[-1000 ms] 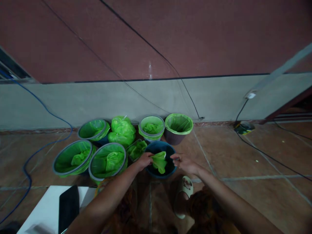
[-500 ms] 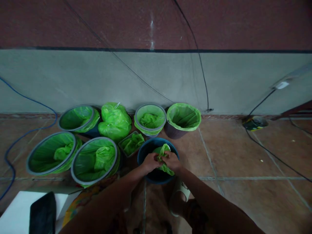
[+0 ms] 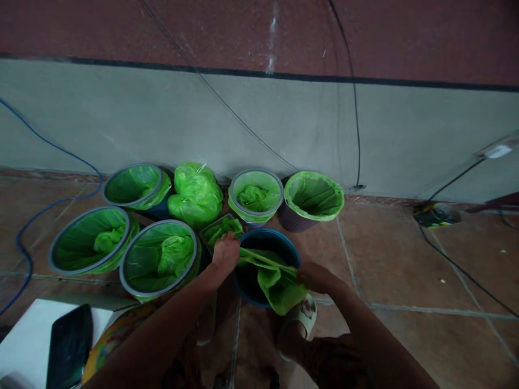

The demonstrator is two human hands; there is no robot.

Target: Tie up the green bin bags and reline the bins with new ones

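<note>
A green plastic bag (image 3: 279, 283) is stretched between my two hands over a dark blue bucket (image 3: 265, 233). My left hand (image 3: 226, 253) is closed on the bag's edge at the bucket's left rim. My right hand (image 3: 318, 277) grips the opposite edge, just past the right rim. The bag's mouth is pulled into a taut band, and its body hangs down across the front of the bucket. Close behind my left hand is a small square bin (image 3: 221, 228) with green plastic in it.
Several bins with green liners stand left, including a grey-rimmed bin (image 3: 158, 259). A full green bag (image 3: 195, 194), a white lined bin (image 3: 255, 197) and a dark lined bin (image 3: 302, 219) line the wall. A phone (image 3: 70, 346) lies on a white box (image 3: 24, 337).
My hands have moved apart, left hand leftward and right hand rightward. The bag, bunched between them before, is now spread and pulled wide. The view has shifted and tilted slightly.
</note>
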